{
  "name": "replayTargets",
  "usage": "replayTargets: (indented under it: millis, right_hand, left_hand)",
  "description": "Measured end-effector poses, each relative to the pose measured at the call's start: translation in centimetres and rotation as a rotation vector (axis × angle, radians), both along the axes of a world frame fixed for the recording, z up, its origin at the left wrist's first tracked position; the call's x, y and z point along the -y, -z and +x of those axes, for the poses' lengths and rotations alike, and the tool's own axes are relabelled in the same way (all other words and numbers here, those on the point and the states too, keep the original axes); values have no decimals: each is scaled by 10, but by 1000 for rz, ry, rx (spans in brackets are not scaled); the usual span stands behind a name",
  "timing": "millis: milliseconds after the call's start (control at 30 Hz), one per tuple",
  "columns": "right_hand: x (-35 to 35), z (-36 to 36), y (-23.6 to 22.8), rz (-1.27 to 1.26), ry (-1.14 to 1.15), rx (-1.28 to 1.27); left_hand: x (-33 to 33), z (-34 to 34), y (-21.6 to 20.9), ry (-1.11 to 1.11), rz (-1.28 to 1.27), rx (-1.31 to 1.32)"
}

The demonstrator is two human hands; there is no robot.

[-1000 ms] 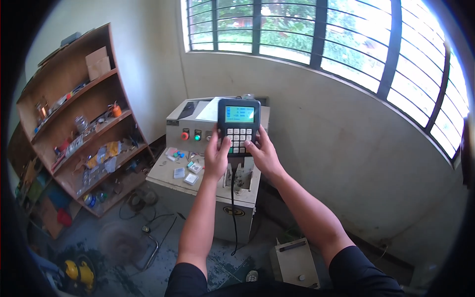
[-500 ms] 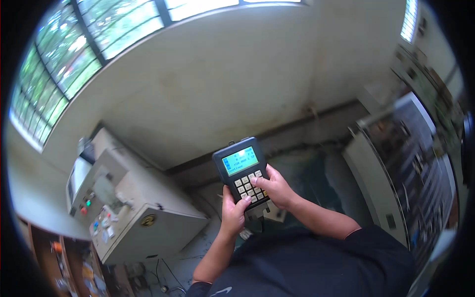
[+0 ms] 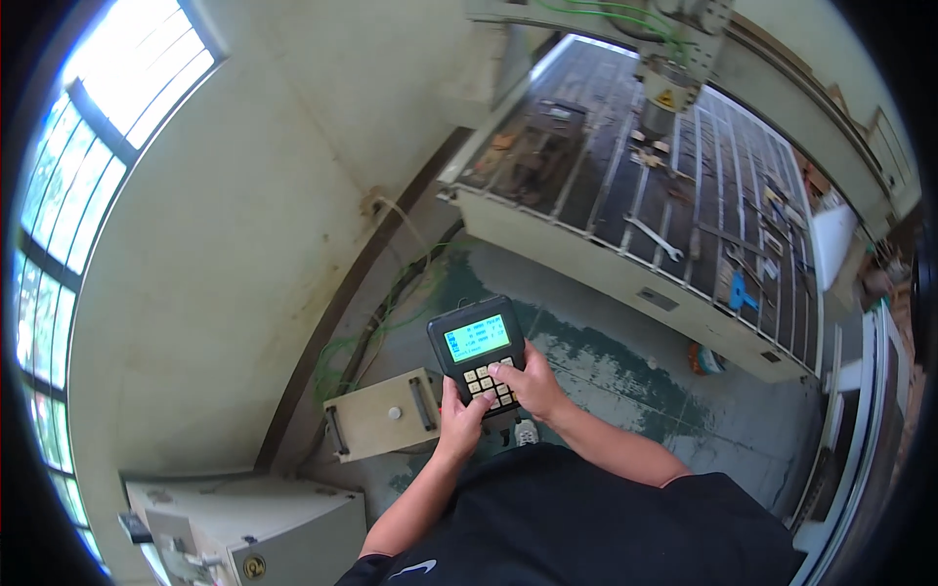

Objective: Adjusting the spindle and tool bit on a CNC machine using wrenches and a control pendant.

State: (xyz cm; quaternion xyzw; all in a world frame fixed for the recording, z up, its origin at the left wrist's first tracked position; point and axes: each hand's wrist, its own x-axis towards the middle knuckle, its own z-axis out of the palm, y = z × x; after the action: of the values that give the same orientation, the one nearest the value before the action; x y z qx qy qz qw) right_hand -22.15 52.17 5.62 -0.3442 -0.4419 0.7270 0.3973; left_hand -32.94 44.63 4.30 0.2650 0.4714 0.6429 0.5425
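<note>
A black handheld machine controller (image 3: 452, 365) with a lit screen and pale keys is held in front of my body. My left hand (image 3: 459, 418) grips its lower left side, the thumb resting on the lower keys. On the opposite side, my right hand (image 3: 537, 386) holds the edge, its thumb lying over the upper keys. Most of my fingers are hidden behind the casing. The lit screen (image 3: 478, 338) faces me, tilted a little.
Ahead on the right stands a CNC router bed (image 3: 596, 210) with slats, a wrench (image 3: 655, 238) and a blue tool (image 3: 742, 292) on it. Its spindle (image 3: 660, 103) hangs above. A beige box with handles (image 3: 379, 420) and cables (image 3: 376, 327) lie on the floor; a cabinet (image 3: 293, 532) stands lower left.
My view has swung to the right, bringing the router bed and spindle into sight and shifting the cabinet to the lower left. Both hands keep hold of the controller.
</note>
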Motion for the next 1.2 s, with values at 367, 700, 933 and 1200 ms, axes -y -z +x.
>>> replayTargets:
  millis: [367,700,933,1200]
  right_hand:
    - [-5,56,55,-117,274,-26]
    - [-56,20,68,-180,310,75]
    - [-100,-8,83,-91,351,104]
    - [-122,1,95,-125,426,99]
  left_hand:
    - [-44,40,50,171,-148,58]
    - [-100,6,70,202,-142,-40]
    - [-145,-22,66,191,-148,6]
    - [-179,-14,91,244,-138,-154]
